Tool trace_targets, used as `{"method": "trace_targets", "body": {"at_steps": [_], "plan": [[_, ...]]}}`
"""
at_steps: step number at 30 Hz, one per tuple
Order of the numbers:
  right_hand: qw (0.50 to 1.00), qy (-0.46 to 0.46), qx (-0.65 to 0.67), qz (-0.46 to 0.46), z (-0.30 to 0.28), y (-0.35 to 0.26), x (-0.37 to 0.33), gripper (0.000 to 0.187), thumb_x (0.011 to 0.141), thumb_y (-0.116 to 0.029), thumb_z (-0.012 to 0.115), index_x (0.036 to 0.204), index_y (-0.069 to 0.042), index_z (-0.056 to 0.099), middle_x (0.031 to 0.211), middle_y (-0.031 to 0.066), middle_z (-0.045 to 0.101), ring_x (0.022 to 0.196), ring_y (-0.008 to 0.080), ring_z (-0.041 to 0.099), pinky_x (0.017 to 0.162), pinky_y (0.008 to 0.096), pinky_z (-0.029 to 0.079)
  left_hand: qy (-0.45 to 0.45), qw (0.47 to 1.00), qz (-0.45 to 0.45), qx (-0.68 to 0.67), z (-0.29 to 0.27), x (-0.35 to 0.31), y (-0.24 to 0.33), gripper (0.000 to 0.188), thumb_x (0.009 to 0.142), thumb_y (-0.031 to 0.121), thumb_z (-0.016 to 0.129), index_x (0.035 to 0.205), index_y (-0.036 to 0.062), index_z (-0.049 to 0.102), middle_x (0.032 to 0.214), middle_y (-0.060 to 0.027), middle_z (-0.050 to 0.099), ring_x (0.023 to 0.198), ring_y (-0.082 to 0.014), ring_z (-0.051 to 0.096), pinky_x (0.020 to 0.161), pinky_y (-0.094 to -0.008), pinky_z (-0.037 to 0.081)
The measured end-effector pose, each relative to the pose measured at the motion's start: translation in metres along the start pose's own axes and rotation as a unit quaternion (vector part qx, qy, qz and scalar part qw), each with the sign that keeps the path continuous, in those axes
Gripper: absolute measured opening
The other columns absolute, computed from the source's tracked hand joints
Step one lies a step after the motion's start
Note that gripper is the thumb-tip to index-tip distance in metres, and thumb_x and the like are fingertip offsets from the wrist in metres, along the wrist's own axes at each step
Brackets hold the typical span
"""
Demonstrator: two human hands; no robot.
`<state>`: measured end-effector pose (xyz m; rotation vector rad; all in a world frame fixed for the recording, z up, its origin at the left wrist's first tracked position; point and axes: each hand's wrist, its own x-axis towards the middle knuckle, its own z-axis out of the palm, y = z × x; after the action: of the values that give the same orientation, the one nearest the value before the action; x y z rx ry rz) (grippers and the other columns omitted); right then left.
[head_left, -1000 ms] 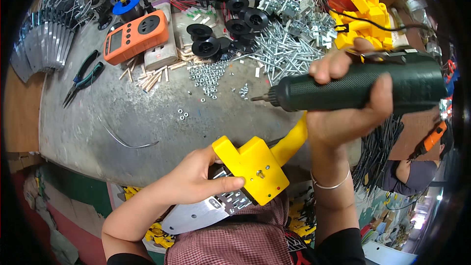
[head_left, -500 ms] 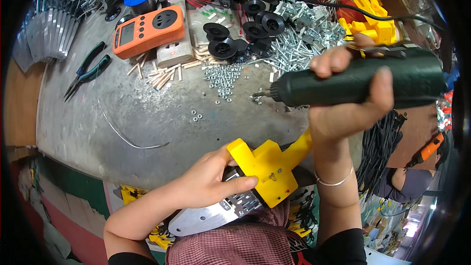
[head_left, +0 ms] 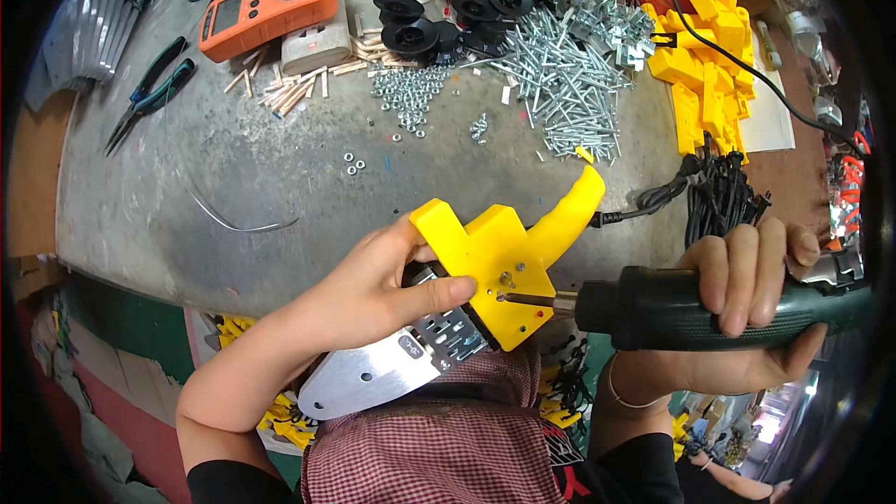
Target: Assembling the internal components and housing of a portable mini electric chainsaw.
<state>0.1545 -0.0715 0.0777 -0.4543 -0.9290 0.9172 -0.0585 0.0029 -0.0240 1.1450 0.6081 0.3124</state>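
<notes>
Closed around the yellow plastic tool housing (head_left: 518, 247), your left hand (head_left: 373, 280) lays its thumb across the housing's face, over the tabletop's (head_left: 308, 177) near edge. A silver plate (head_left: 350, 387) slants out below it. Your right hand (head_left: 744, 271) wraps the dark green electric screwdriver (head_left: 644, 313), its bit (head_left: 534, 300) reaching that face. Needle-nose pliers (head_left: 138, 110) lie by the tabletop's left edge.

Black sleeves (head_left: 233, 478), red-checked apron (head_left: 425, 457)

Smooth yellow plastic forms the central housing (head_left: 504, 247); bright metal, the plate (head_left: 359, 386) at seven o'clock. The driver (head_left: 663, 310) at four o'clock is textured, the counter (head_left: 299, 154) matt.
</notes>
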Motion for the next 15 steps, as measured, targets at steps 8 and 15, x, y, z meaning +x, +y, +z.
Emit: {"method": "trace_targets", "body": {"at_steps": [8,15], "plan": [[0.999,0.032,-0.031,-0.010,-0.001,0.012,-0.011,0.044,0.089,-0.032,0.061,0.114,0.000,0.044,0.076,0.0038,0.047,0.062,0.0117,0.048,0.058,0.0254,0.038,0.009,0.999,0.043,-0.011,0.003,-0.001,-0.007,0.050,0.091,0.027,0.070,0.125,-0.0026,0.049,0.119,-0.0133,0.064,0.116,-0.0181,0.058,0.099,-0.0328,0.043],[0.996,0.007,-0.078,-0.036,0.008,0.012,-0.017,0.044,0.085,-0.031,0.067,0.110,-0.003,0.044,0.076,0.0035,0.048,0.060,0.0117,0.048,0.059,0.0256,0.039,0.020,0.998,0.054,0.008,0.005,0.002,-0.004,0.043,0.090,0.021,0.071,0.121,-0.0025,0.051,0.115,-0.0131,0.067,0.112,-0.0185,0.062,0.097,-0.0328,0.046]]}}
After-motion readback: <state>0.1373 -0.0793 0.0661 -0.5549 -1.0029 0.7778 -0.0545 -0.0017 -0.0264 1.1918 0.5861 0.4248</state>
